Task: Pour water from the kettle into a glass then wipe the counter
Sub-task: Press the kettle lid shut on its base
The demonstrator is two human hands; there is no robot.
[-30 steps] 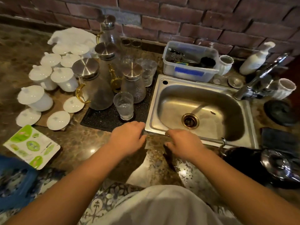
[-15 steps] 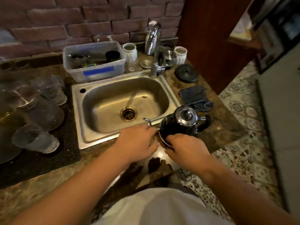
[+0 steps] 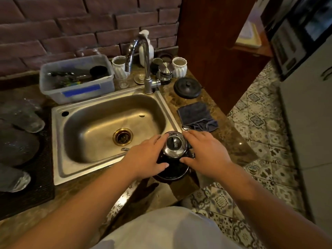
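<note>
A black kettle point(image 3: 173, 147) with a shiny steel lid stands on the stone counter point(image 3: 231, 141) at the sink's front right corner. My left hand point(image 3: 146, 158) lies against its left side and my right hand point(image 3: 203, 152) against its right side. Both have fingers spread and thumbs touching the kettle's body. The kettle rests on the counter, its lower part half hidden by my hands. Blurred clear glasses point(image 3: 25, 119) stand on a black mat point(image 3: 45, 169) at the far left. A folded dark grey cloth point(image 3: 195, 115) lies on the counter behind the kettle.
The steel sink point(image 3: 59, 141) sits left of the kettle, with its faucet point(image 3: 143, 56) behind. A plastic bin point(image 3: 79, 90), white cups point(image 3: 119, 66) and a black round lid point(image 3: 187, 88) stand at the back. The counter ends at the right above a patterned tile floor point(image 3: 260, 141).
The view swung right from the glasses to the kettle. Both hands moved from the sink's front edge to either side of the kettle.
</note>
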